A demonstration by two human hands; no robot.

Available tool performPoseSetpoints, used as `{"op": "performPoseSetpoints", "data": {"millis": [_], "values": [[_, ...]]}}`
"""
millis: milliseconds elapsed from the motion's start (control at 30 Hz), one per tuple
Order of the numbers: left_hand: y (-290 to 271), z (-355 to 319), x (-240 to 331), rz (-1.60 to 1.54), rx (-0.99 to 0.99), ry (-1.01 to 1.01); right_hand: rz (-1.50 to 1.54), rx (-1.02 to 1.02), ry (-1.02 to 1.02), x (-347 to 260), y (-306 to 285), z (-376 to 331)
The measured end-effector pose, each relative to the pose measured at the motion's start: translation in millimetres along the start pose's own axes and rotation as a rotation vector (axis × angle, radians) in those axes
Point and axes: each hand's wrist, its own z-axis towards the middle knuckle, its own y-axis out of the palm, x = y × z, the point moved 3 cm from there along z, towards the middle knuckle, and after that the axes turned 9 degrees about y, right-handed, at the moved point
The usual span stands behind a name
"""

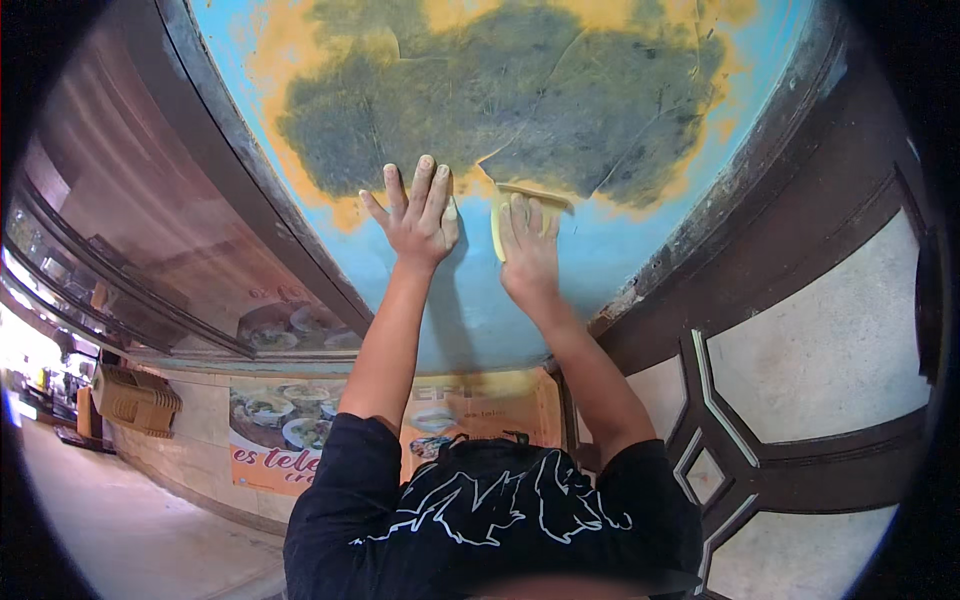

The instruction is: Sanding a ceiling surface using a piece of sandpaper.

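A light blue panel [590,260] rises in front of me, with a large dark grey worn patch [480,100] ringed in orange. My left hand [418,225] lies against it with fingers spread, at the patch's lower edge, and pale dust coats the fingertips. To its right, my right hand [530,258] presses a bent, pale yellow sheet of sandpaper [497,232] on the panel. The sheet's upper edge curls away near the patch, and its underside is hidden. Thin cracks or lifted lines run across the dark area.
A worn dark frame [690,245] borders the panel on the right. Beyond it stands a brown door with pale inset panels [820,340]. Glass panes [170,200] are on the left. Below hangs a food poster [275,425], and a brown slatted box [135,400] sits farther left.
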Motion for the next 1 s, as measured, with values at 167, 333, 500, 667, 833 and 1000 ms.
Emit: {"op": "performPoseSetpoints", "data": {"millis": [167, 333, 500, 667, 833, 1000], "values": [[1.1, 0.3, -0.1, -0.057, 0.018, -0.013, 0.063, -0.139, -0.079, -7.3, 30.8, -35.2], [2.5, -0.9, -3.4, -0.07, 0.031, -0.023, 0.035, -0.008, -0.021, 3.8, -3.3, 0.2], [2.1, -3.5, -3.3, -0.06, -0.007, -0.014, -0.014, -0.033, -0.01, 1.6, 19.2, -19.4], [-1.2, -3.0, -2.7, -0.064, -0.013, -0.011, 0.05, -0.062, -0.035, -2.4, 23.4, -27.9], [-2.4, -3.1, -2.6, -0.034, 0.007, -0.015, 0.03, 0.035, 0.051, -1.1, -9.7, 6.2], [-3.2, -2.0, 1.2, -0.062, 0.005, -0.016, 0.051, -0.131, -0.055, -9.8, 29.0, -41.4]]}}
